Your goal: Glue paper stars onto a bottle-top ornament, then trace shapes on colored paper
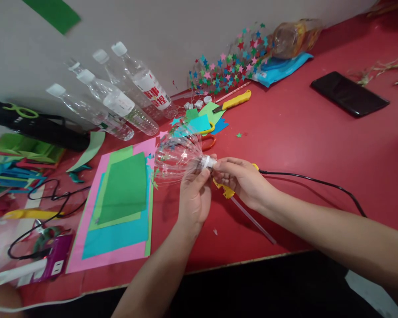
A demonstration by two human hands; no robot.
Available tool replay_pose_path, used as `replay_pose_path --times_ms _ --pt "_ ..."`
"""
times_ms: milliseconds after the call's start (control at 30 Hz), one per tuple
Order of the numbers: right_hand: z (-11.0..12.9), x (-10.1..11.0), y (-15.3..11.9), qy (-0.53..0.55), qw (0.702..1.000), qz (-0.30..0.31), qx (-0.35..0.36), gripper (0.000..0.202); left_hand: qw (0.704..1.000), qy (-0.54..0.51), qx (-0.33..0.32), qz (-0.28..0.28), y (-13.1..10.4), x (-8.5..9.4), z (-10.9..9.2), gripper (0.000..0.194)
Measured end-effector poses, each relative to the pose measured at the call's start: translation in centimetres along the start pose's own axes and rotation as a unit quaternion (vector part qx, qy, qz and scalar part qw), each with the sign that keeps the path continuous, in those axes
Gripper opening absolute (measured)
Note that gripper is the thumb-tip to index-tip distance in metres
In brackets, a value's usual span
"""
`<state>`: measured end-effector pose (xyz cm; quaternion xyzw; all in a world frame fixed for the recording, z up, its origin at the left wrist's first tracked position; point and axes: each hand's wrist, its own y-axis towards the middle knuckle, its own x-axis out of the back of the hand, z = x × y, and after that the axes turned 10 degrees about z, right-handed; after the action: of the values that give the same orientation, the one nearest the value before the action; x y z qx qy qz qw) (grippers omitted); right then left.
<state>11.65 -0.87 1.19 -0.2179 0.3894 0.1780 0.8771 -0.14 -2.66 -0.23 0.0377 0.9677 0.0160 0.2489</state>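
Note:
My left hand (pixel 195 194) grips a clear plastic bottle top (pixel 182 152) by its neck. The bottle's wall is cut into many thin strips that fan out to the left, with small paper stars at some tips. My right hand (pixel 237 176) pinches the white neck end (pixel 209 162) between thumb and fingers; whether a cap is on it I cannot tell. Under the right hand lies a yellow glue gun (pixel 225 189), partly hidden, with a clear glue stick (pixel 254 220) jutting out and a black cord. Behind the strips are scissors (pixel 208 142) with orange and yellow handles.
Stacked coloured paper (pixel 122 190) lies on the left. Several clear bottles (pixel 149 84) lean by the wall. A star-covered strip bundle (pixel 228 66), yellow cutter (pixel 237 100), blue packet (pixel 281 70) and phone (pixel 350 93) lie behind. A purple power strip (pixel 55 258) sits front left.

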Motion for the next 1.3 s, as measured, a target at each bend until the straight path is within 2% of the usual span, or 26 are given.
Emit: replay_pose_path --times_ms 200,500,967,1167,1300 --pt "0.1 0.0 0.0 0.021 1.0 0.01 -0.014 0.011 1.0 0.007 0.001 -0.01 0.0 -0.2 -0.3 0.02" --pt "-0.4 0.1 0.1 0.059 0.998 0.016 -0.007 0.012 1.0 0.004 -0.006 -0.019 -0.1 -0.4 0.3 0.03" --pt "-0.4 -0.1 -0.2 0.057 0.998 0.025 -0.008 0.009 0.998 0.016 -0.049 -0.033 -0.7 -1.4 1.5 0.017" --pt "-0.4 -0.2 -0.3 0.029 0.999 0.019 -0.018 0.01 0.997 0.045 -0.049 -0.042 -0.7 -1.4 1.6 0.02" --pt "-0.3 -0.4 -0.4 -0.057 0.998 -0.018 0.01 0.014 0.995 0.07 -0.056 -0.045 -0.5 -1.1 1.4 0.023"
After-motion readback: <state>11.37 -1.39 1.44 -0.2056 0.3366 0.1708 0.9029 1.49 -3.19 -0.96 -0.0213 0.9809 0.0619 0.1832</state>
